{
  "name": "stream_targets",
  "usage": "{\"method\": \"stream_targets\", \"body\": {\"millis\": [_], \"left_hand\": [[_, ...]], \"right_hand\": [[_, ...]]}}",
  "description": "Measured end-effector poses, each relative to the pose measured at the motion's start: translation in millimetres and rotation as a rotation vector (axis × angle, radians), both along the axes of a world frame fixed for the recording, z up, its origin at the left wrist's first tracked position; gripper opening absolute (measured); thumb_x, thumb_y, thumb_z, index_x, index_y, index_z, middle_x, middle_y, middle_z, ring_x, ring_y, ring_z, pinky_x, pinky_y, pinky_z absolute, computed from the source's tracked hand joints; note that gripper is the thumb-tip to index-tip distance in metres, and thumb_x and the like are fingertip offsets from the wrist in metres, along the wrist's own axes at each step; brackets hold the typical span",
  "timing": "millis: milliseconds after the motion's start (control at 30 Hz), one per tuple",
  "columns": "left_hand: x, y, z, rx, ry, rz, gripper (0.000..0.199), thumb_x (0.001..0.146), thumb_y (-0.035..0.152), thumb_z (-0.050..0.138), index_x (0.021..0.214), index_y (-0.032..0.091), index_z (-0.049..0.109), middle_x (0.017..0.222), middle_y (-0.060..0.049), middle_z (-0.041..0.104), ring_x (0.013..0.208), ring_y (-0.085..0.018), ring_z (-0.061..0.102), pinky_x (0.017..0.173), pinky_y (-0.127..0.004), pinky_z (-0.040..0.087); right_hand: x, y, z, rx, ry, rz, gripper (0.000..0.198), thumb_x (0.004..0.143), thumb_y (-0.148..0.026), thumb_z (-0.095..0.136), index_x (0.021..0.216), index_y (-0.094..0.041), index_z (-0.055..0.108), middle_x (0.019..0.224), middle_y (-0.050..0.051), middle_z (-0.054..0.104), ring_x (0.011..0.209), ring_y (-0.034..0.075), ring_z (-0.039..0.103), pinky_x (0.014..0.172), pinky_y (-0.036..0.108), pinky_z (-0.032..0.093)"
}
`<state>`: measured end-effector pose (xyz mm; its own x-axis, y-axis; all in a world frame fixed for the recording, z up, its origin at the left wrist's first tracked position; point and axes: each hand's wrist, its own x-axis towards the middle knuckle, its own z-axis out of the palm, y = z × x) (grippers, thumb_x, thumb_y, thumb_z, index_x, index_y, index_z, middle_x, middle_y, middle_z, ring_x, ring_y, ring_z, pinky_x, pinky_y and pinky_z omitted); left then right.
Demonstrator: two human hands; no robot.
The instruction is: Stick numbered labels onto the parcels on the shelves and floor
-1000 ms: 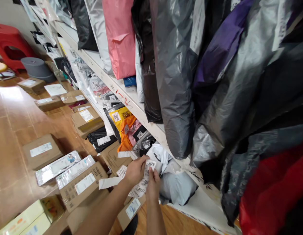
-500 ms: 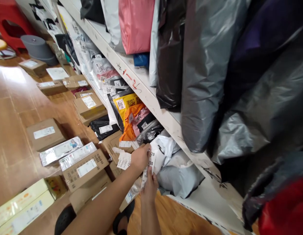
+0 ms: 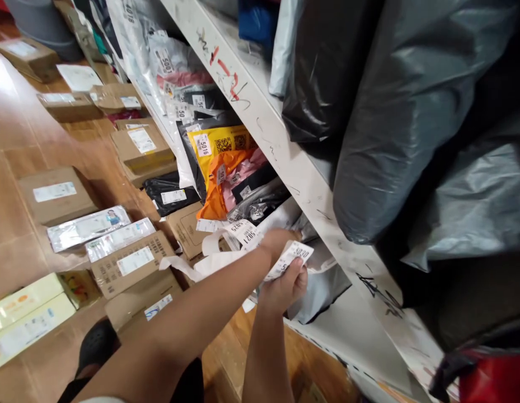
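Note:
My right hand [image 3: 285,285] is closed on a strip of white number labels [image 3: 300,253]; "5030" is readable on its upper end. More of a white label strip [image 3: 243,230], with "5025" and "5021" showing, trails to the left behind my left forearm. On the lower shelf, my left hand [image 3: 280,242] reaches among the bagged parcels by a white plastic parcel [image 3: 280,215]. Its fingers are mostly hidden behind the labels, so their grip does not show. A grey plastic parcel [image 3: 322,294] lies just beyond my right hand.
Numbered parcels, including a yellow bag [image 3: 218,143] and an orange bag [image 3: 215,193], fill the lower shelf. Above runs a white shelf edge [image 3: 263,140] with large dark bags [image 3: 394,123] overhanging it. Cardboard boxes [image 3: 54,193] cover the floor at left.
My left hand has left the label strip's end and moved right, toward the shelf parcels. My right hand has moved up and right with the labels. The view has shifted closer to the shelf.

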<state>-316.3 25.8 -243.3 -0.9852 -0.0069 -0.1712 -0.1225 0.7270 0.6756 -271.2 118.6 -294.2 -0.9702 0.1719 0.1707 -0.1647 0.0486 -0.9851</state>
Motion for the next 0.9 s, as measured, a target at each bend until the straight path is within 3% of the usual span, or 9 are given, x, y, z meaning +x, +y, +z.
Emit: {"method": "stream_targets", "body": {"millis": [133, 333, 433, 567, 633, 700, 767, 833, 900], "left_hand": [[9, 23, -12.5, 0.079, 0.007, -0.049, 0.020, 0.086, 0.029, 0.049, 0.090, 0.018, 0.065, 0.093, -0.004, 0.072, 0.087, -0.018, 0.067, 0.070, -0.022, 0.051], [41, -15, -18.6, -0.066, -0.063, 0.349, 0.032, 0.091, 0.026, 0.035, 0.103, 0.018, 0.063, 0.090, -0.012, 0.071, 0.085, -0.025, 0.067, 0.069, -0.033, 0.051], [49, -29, -20.9, -0.131, -0.100, 0.396, 0.032, 0.091, 0.031, 0.036, 0.098, 0.020, 0.065, 0.086, -0.010, 0.071, 0.085, -0.025, 0.067, 0.068, -0.033, 0.051], [48, -18, 5.9, -0.271, -0.176, 0.378, 0.027, 0.086, 0.012, 0.041, 0.098, 0.015, 0.065, 0.092, -0.013, 0.067, 0.081, -0.024, 0.067, 0.065, -0.030, 0.051], [38, -7, 26.4, -0.320, -0.117, 0.426, 0.033, 0.083, 0.010, 0.044, 0.114, 0.013, 0.057, 0.104, -0.015, 0.062, 0.072, -0.018, 0.066, 0.061, -0.026, 0.050], [21, 0, 40.3, -0.319, 0.050, 0.364, 0.036, 0.083, 0.015, 0.049, 0.118, 0.013, 0.054, 0.110, -0.016, 0.060, 0.073, -0.017, 0.065, 0.061, -0.025, 0.049], [3, 2, 41.3, -0.292, 0.219, 0.182, 0.029, 0.083, 0.023, 0.051, 0.110, 0.016, 0.060, 0.115, -0.015, 0.060, 0.086, -0.020, 0.063, 0.068, -0.027, 0.049], [-13, -2, 29.1, -0.262, 0.286, -0.012, 0.025, 0.084, 0.031, 0.051, 0.101, 0.019, 0.064, 0.115, -0.012, 0.062, 0.096, -0.023, 0.061, 0.075, -0.030, 0.049], [-21, -9, 9.4, -0.258, 0.230, -0.082, 0.028, 0.085, 0.036, 0.050, 0.100, 0.019, 0.065, 0.111, -0.011, 0.064, 0.096, -0.026, 0.062, 0.075, -0.032, 0.049]], "right_hand": [[-21, 4, 7, -0.156, -0.040, -0.051, 0.027, 0.074, -0.041, 0.066, 0.061, -0.019, 0.056, 0.061, -0.005, 0.062, 0.057, 0.011, 0.054, 0.057, 0.024, 0.045], [-19, 29, 11, -0.218, 0.013, -0.003, 0.026, 0.069, -0.038, 0.071, 0.056, -0.020, 0.058, 0.059, -0.005, 0.062, 0.060, 0.010, 0.055, 0.058, 0.020, 0.047], [-21, 27, 14, -0.248, 0.010, -0.007, 0.023, 0.072, -0.038, 0.068, 0.059, -0.021, 0.060, 0.060, -0.005, 0.063, 0.063, 0.011, 0.058, 0.065, 0.022, 0.049], [-21, 24, 10, -0.252, 0.041, 0.026, 0.016, 0.074, -0.037, 0.067, 0.068, -0.022, 0.065, 0.080, -0.002, 0.070, 0.085, 0.015, 0.063, 0.079, 0.026, 0.050], [-20, 23, 7, -0.239, 0.060, 0.070, 0.015, 0.075, -0.037, 0.066, 0.075, -0.022, 0.068, 0.097, 0.001, 0.070, 0.099, 0.017, 0.061, 0.087, 0.029, 0.048], [-20, 20, 6, -0.253, 0.047, 0.120, 0.017, 0.077, -0.038, 0.064, 0.079, -0.022, 0.068, 0.103, 0.002, 0.069, 0.103, 0.019, 0.060, 0.091, 0.033, 0.047], [-22, 15, 5, -0.290, 0.013, 0.176, 0.019, 0.079, -0.041, 0.060, 0.082, -0.023, 0.068, 0.102, 0.002, 0.069, 0.099, 0.019, 0.062, 0.092, 0.036, 0.047], [-28, 7, 2, -0.308, -0.018, 0.239, 0.021, 0.080, -0.043, 0.058, 0.084, -0.024, 0.067, 0.100, 0.002, 0.069, 0.096, 0.018, 0.063, 0.091, 0.037, 0.047], [-37, -1, -4, -0.251, -0.050, 0.309, 0.023, 0.079, -0.045, 0.058, 0.082, -0.024, 0.066, 0.101, 0.002, 0.069, 0.096, 0.019, 0.063, 0.090, 0.038, 0.048]]}}
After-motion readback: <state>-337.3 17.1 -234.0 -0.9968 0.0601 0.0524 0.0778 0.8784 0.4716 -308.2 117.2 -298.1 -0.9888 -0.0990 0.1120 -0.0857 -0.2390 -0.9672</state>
